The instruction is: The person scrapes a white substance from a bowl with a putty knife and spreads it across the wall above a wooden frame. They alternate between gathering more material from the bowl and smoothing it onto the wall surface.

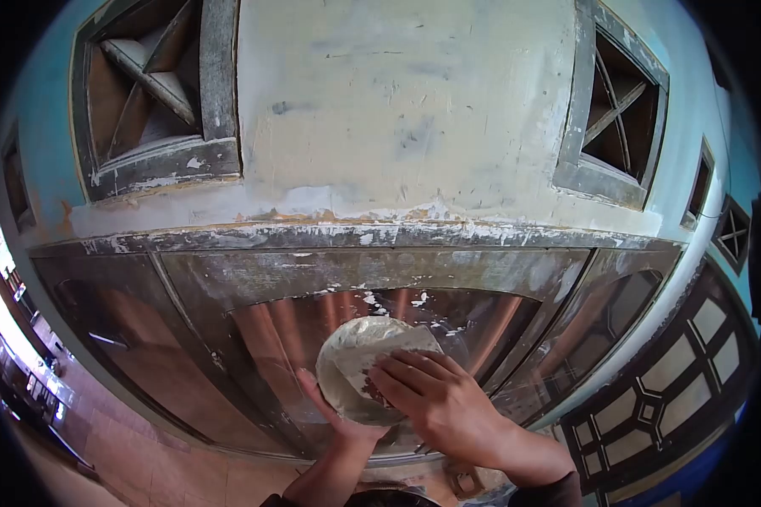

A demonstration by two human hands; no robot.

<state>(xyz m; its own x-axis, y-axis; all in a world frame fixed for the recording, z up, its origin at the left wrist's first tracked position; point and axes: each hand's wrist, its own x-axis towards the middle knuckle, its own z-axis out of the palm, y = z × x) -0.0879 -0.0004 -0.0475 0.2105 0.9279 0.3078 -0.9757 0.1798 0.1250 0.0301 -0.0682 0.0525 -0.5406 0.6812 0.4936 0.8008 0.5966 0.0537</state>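
Observation:
My left hand (347, 422) supports a round bowl of pale putty (340, 351) from below, thumb up along its left side. A flat, wide putty scraper (406, 341) lies across the top of the bowl, its blade smeared with putty and reddish brown near the grip. My right hand (435, 397) is closed on the scraper, fingers laid over its face. Part of the bowl's rim and inside is hidden behind the scraper and my right hand.
Ahead is a worn wooden window frame (380, 264) with glass panes. Above it stands a patched, whitish wall (380, 127) between two crossed-bar vents (148, 80) (617, 106). A dark panelled door (664, 384) stands at right. Below, a small brown block-like object (462, 480) lies by the tiled floor (156, 444).

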